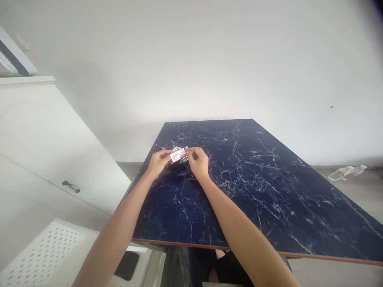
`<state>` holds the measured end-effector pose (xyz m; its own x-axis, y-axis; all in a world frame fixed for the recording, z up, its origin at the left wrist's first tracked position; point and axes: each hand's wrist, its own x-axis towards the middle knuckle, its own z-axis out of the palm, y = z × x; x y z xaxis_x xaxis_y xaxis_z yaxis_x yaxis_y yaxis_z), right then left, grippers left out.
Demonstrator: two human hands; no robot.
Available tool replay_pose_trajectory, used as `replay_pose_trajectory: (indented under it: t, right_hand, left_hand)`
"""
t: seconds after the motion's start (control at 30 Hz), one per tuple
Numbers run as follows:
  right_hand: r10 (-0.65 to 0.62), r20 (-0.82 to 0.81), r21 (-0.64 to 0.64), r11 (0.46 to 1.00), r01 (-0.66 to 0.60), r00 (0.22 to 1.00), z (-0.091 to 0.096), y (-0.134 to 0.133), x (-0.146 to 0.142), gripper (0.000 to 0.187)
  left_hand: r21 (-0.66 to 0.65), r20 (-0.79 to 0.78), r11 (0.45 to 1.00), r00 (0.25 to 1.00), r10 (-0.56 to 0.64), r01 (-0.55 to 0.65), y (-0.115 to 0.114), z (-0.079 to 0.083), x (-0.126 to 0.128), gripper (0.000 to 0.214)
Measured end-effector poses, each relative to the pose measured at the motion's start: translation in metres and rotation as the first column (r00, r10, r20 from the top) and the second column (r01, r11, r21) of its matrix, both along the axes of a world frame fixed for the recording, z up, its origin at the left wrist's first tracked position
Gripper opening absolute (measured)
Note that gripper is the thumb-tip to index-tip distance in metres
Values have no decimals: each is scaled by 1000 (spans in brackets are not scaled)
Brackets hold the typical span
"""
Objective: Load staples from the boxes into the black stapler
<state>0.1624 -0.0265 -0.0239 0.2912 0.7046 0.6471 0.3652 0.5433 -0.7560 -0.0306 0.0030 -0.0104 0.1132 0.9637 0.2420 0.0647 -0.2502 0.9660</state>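
Observation:
A small white card with red print (178,154) is held up over the table between my two hands. The thumb and fingers of my left hand (158,161) pinch its left end. At its right end, my right hand (198,160) grips the corner the same way. Just under and behind the card lies a small dark pile (176,164) with some white and orange edges showing. The card and my fingers hide most of that pile, so I cannot make out what it is.
The table (239,179) has a dark blue marbled top and stands against a white wall. On the left is a white cabinet (66,151) with a dark handle. A clear plastic bottle (347,172) lies beyond the right edge. A perforated white unit (44,251) sits at the lower left.

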Motion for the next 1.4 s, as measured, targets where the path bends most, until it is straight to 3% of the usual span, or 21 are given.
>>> replay_pose_trajectory:
  t: [0.37, 0.67, 0.83, 1.0, 1.13, 1.4]
  right_hand:
    - [62, 33, -22, 998, -61, 998, 0, -4, -3, 26]
    - [89, 68, -36, 996, -87, 994, -2, -3, -5, 30]
    - [85, 93, -59, 995, -80, 992, -3, -3, -6, 40]
    - [89, 164, -70, 994, -78, 983, -4, -4, -7, 28]
    - [68, 186, -90, 995, -52, 980, -2, -4, -7, 46]
    - [73, 205, -107, 993, -52, 976, -3, -3, -6, 48]
  left_hand:
    - [-165, 292, 986, 956, 12, 38, 3, -2, 4, 31]
    - [-209, 334, 972, 942, -35, 110, -2, 5, 5, 25]
    - [-196, 334, 977, 942, -19, 89, -1, 5, 5, 25]
    - [-179, 319, 982, 948, -1, 62, -2, 6, 6, 25]
    - [-146, 310, 987, 951, -12, 60, -2, 5, 6, 28]
    - [-138, 342, 989, 940, 0, 50, -2, 6, 6, 28]
